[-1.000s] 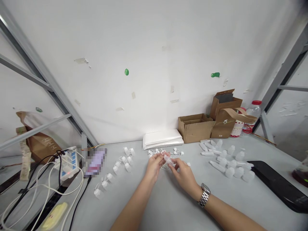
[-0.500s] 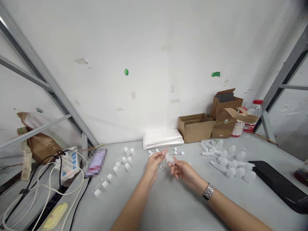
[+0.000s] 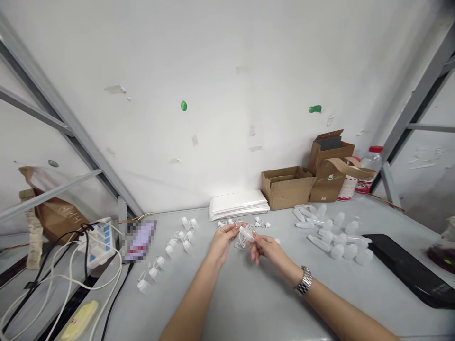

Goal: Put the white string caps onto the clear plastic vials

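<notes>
My left hand (image 3: 224, 239) pinches a small white cap (image 3: 241, 229) at the mouth of a small translucent plastic bottle (image 3: 248, 234). The bottle's body is in the fingers of my right hand (image 3: 266, 247), which wears a metal watch at the wrist. Fingertips partly cover the cap, so how firmly it sits on the bottle cannot be seen. Just beyond and under my hands lie loose white caps with loop straps (image 3: 257, 221). Off to the left stand several capped small bottles (image 3: 187, 244). On the right, several translucent bottles without caps (image 3: 340, 238) stand or lie about.
Against the wall are a stack of white sheets (image 3: 239, 204), an open cardboard box (image 3: 289, 192) and a brown paper bag (image 3: 325, 182). A black case (image 3: 408, 270) lies at the right. Leftward are a phone (image 3: 141, 239), a power strip (image 3: 101, 244) and tangled cables.
The bottle has turned a little between my hands, and both hands stay close together around it. The whole view has shifted slightly.
</notes>
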A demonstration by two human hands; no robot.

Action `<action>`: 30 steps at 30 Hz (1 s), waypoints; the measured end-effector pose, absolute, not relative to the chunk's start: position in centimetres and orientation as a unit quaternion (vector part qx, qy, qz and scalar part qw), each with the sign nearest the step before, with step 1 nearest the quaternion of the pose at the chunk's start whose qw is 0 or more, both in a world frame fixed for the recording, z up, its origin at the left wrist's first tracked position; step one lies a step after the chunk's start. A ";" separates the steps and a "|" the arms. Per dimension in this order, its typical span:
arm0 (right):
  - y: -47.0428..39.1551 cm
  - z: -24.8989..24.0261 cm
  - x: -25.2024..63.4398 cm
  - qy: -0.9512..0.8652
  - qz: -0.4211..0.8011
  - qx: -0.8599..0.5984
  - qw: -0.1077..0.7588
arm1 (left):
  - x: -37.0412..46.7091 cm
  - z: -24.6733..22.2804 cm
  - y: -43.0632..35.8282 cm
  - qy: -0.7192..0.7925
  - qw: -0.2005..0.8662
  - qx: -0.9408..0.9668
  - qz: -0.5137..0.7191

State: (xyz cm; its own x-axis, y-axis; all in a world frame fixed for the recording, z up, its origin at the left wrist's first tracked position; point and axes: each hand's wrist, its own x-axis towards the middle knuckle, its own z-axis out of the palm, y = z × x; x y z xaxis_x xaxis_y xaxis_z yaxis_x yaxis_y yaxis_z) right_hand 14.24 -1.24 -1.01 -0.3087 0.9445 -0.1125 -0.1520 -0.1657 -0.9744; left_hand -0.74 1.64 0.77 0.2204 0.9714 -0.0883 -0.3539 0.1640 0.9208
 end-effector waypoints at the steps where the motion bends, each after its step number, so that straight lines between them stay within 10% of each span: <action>1: -1.3 -1.0 14.2 -0.491 0.636 -0.408 0.433 | -0.7 0.7 1.6 0.377 0.662 0.408 0.504; 30: -0.9 -0.9 15.0 -0.391 0.735 -0.298 0.467 | -0.3 0.8 1.8 0.398 0.551 0.548 0.487</action>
